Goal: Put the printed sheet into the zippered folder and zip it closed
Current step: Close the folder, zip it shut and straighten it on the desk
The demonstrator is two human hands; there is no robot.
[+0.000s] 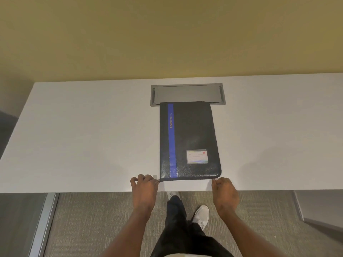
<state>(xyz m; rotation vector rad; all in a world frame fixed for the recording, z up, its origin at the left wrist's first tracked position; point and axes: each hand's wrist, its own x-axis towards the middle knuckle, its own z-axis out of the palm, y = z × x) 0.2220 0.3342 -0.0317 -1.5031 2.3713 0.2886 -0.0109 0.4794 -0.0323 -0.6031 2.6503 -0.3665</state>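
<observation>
While the closed zippered folder (pixel 189 140) lies mid-frame on the white desk (pixel 83 136), overlapping the grey cable hatch (pixel 187 93), the left hand (pixel 143 190) pinches its lower-left corner; the right hand (pixel 224 191) is loosely curled, grip indeterminate.

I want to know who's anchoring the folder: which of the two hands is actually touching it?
The left hand, pinching the zippered folder at its near left corner. The right hand sits just off the near right corner; contact there is unclear.

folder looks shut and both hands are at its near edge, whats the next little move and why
Probably pull the zipper along the near edge. The zippered folder lies closed and flat on the table; the left hand pinches its near-left corner, the right hand pinches near the other corner. No printed sheet is visible, and whether the zip is open or closed cannot be told.
</observation>
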